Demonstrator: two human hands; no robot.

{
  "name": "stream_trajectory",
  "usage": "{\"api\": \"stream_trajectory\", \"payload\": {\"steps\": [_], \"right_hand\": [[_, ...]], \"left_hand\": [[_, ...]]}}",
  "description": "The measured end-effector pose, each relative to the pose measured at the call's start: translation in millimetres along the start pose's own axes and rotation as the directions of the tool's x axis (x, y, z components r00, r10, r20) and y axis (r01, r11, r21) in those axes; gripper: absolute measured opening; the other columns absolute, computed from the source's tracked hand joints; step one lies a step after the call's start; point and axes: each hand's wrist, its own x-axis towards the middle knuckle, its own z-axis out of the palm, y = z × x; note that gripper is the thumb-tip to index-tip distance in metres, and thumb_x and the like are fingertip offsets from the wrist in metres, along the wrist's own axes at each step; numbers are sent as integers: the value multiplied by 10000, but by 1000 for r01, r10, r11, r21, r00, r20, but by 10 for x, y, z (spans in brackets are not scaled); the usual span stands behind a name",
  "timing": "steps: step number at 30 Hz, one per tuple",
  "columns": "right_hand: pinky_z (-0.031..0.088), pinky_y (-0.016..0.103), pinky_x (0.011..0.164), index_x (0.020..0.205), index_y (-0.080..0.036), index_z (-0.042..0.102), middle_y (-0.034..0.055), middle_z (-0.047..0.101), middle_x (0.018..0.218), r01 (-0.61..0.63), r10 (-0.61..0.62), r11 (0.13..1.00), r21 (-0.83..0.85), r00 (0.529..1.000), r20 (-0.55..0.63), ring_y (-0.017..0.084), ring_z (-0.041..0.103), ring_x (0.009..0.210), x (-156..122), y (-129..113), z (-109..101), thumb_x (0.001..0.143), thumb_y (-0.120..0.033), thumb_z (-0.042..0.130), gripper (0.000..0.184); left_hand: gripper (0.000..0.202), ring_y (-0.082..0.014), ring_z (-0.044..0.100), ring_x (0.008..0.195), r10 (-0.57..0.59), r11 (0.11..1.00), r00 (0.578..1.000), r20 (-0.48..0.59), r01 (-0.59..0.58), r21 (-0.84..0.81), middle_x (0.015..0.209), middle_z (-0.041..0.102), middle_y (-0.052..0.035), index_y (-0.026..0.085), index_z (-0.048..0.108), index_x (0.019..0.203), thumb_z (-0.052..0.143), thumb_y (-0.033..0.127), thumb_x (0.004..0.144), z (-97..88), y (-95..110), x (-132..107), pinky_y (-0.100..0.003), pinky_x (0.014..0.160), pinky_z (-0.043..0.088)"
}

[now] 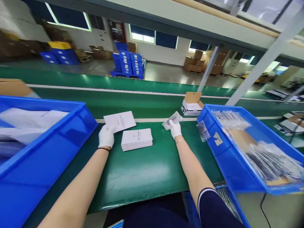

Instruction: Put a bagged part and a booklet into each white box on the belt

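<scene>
My left hand (pixel 106 136), in a white glove, grips a white printed booklet (pixel 120 121) by its left end, with the fingers partly hidden. Just below and right of it, a neat stack of white booklets (pixel 137 138) lies on the green work surface (pixel 142 174). My gloved right hand (pixel 175 129) is closed on a small clear plastic bag (pixel 173 120), whose dark contents I cannot make out. Farther right, another small plastic bag (pixel 203 131) rests against the blue bin's side.
A blue bin (pixel 47 142) with white papers stands at the left. At the right, another blue bin (pixel 218 155) holds plastic-bagged parts. Behind it sits an open white box (pixel 192 106) with a cardboard lid. Slanting metal posts (pixel 258 60) rise beyond the right bin.
</scene>
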Motion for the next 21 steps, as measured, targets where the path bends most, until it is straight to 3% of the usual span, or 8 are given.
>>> {"api": "stream_trajectory", "payload": {"steps": [4, 9, 14, 17, 21], "right_hand": [[478, 455, 980, 1017, -79, 641, 157, 669, 1099, -21, 21, 1000, 5, 1000, -8, 274, 631, 1013, -57, -5, -73, 591, -294, 781, 498], [494, 431, 962, 1003, -74, 661, 164, 671, 1080, -54, 54, 999, 5, 998, -30, 280, 623, 1058, -123, -69, -78, 633, -297, 778, 447], [527, 476, 919, 922, -94, 656, 162, 681, 998, -163, 163, 986, 30, 987, -1, 295, 657, 976, 24, -13, 176, 621, -272, 782, 372], [516, 469, 952, 953, -86, 661, 165, 678, 1026, -227, 224, 973, 30, 972, 77, 289, 661, 980, 127, 78, 401, 629, -284, 778, 397], [495, 471, 978, 924, -84, 692, 176, 682, 1023, -167, 172, 985, -51, 977, 123, 315, 653, 1018, 130, 159, 544, 627, -338, 778, 400]], "left_hand": [[299, -243, 577, 1071, -37, 998, 999, 19, 38, -56, 1159, 643, -110, 75, 623, 1137, 571, 167, 858, 67, -174, 95, -400, 988, 445], [329, -274, 561, 1125, -105, 951, 994, 22, 107, -289, 1183, 631, -124, 86, 613, 1114, 582, 196, 806, 57, -330, 135, -446, 1048, 399], [293, -273, 594, 1093, -130, 923, 991, 42, 136, -361, 1146, 656, -129, 105, 638, 1053, 595, 234, 793, 92, -314, 210, -432, 1029, 430], [308, -262, 609, 1080, -126, 907, 990, 62, 140, -397, 1164, 655, -133, 108, 634, 1081, 569, 238, 810, 163, -246, 283, -413, 1002, 460], [313, -270, 598, 1112, -90, 903, 992, 84, 117, -412, 1168, 660, -122, 121, 655, 1057, 603, 254, 779, 205, -191, 318, -411, 1028, 445]]}}
